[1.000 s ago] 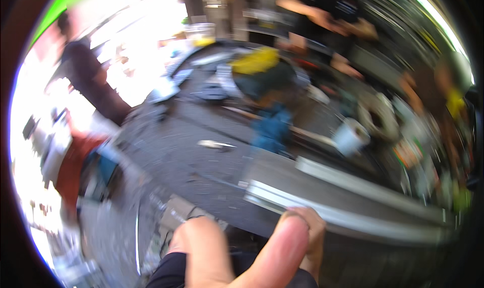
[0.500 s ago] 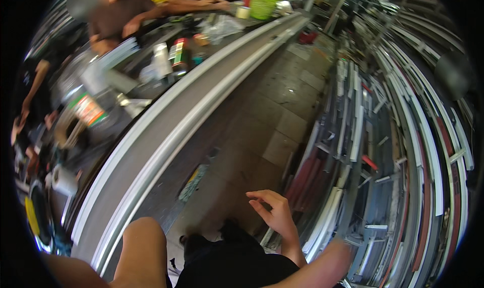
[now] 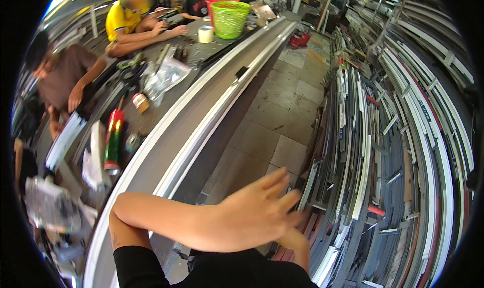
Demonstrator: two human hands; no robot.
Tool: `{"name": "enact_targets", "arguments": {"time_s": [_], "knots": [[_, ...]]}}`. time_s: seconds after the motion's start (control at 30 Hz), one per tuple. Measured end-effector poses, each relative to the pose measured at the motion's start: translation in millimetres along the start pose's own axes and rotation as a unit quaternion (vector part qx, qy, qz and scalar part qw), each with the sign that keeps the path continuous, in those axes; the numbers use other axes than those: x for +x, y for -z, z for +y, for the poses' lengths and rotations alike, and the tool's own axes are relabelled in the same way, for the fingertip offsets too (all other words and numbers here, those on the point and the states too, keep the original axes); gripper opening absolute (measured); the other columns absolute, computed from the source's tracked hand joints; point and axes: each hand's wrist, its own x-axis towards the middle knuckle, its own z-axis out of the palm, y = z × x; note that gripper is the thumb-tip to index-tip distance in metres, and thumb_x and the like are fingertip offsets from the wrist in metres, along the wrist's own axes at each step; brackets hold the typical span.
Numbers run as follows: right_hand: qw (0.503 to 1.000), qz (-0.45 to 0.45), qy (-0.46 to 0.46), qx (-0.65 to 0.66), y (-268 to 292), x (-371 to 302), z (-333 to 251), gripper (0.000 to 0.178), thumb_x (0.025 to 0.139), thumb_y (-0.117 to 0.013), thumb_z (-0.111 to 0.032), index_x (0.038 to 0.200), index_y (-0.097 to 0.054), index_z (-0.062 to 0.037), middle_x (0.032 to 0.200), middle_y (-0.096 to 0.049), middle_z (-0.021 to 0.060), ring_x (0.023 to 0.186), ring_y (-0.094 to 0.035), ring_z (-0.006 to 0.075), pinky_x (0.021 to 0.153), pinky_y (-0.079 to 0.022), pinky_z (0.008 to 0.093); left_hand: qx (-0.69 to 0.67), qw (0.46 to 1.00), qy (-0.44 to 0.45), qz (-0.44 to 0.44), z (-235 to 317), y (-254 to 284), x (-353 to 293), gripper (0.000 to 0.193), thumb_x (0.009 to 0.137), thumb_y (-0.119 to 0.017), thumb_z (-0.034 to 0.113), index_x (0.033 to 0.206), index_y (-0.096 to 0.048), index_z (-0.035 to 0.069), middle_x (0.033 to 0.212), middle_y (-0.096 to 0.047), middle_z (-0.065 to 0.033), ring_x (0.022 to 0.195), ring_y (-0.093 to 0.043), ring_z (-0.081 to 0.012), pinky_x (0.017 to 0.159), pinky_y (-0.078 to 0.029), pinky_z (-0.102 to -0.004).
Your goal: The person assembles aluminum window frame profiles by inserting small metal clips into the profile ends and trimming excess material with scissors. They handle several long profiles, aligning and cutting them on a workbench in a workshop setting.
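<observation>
My left forearm reaches across in front of my body. My left hand [image 3: 259, 212] is over to the right, fingers apart and partly blurred, with nothing in them. Behind it, my right wrist [image 3: 298, 242] rises from the lower edge; the right hand's fingers are hidden by the left hand. Left of my hands, a long grey-and-white profile [image 3: 199, 94] runs along the bench edge, with a small black piece [image 3: 242, 72] on it. My left elbow overlaps its near end in the picture; whether they touch I cannot tell.
The bench holds a red-and-green tube [image 3: 115, 141], a clear plastic bag [image 3: 169, 78], a tape roll [image 3: 205, 34] and a green basket [image 3: 230, 23]. Co-workers sit beyond it. Stacked metal profiles [image 3: 403, 152] line the right of the tiled walkway [image 3: 275, 106].
My left forearm has swung rightward across my body, bringing the left hand into view. The right hand, seen earlier with bent fingers, is now covered. The view has shifted along the bench.
</observation>
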Motion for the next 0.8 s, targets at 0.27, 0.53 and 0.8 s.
{"name": "enact_targets", "arguments": {"time_s": [0.27,0.53,0.8], "knots": [[0.972,0.146,-0.171,0.063,196.0,153.9,53.4,0.052,0.094,-0.071,-0.045,0.123,-0.070,-0.0022,0.117,-0.073,0.0221,0.107,-0.070,0.0387,0.094,-0.054,0.0435,0.047,0.869,0.180,0.458,-158.3,46.0,135.2,0.016,0.083,-0.066,0.028,0.070,-0.058,0.029,0.086,-0.073,0.0059,0.083,-0.064,-0.0123,0.060,-0.037,-0.0264],[0.974,0.017,-0.224,0.013,362.8,338.5,236.7,0.062,0.091,-0.072,-0.053,0.126,-0.070,-0.0015,0.115,-0.073,0.0241,0.109,-0.070,0.0392,0.093,-0.055,0.0460,0.111,0.796,0.292,0.518,-404.9,4.2,329.7,0.020,0.085,-0.068,0.039,0.072,-0.055,0.030,0.086,-0.070,0.0069,0.080,-0.061,-0.0130,0.056,-0.030,-0.0316],[0.976,0.034,-0.185,-0.106,662.8,566.5,297.4,0.047,0.098,-0.067,-0.038,0.129,-0.068,-0.0030,0.118,-0.074,0.0191,0.112,-0.070,0.0344,0.095,-0.054,0.0449,-0.245,0.913,0.019,0.325,-705.9,-34.9,456.8,0.019,0.083,-0.059,0.018,0.098,-0.054,0.009,0.086,-0.062,-0.0055,0.074,-0.062,-0.0229,0.062,-0.048,-0.0358]]}}
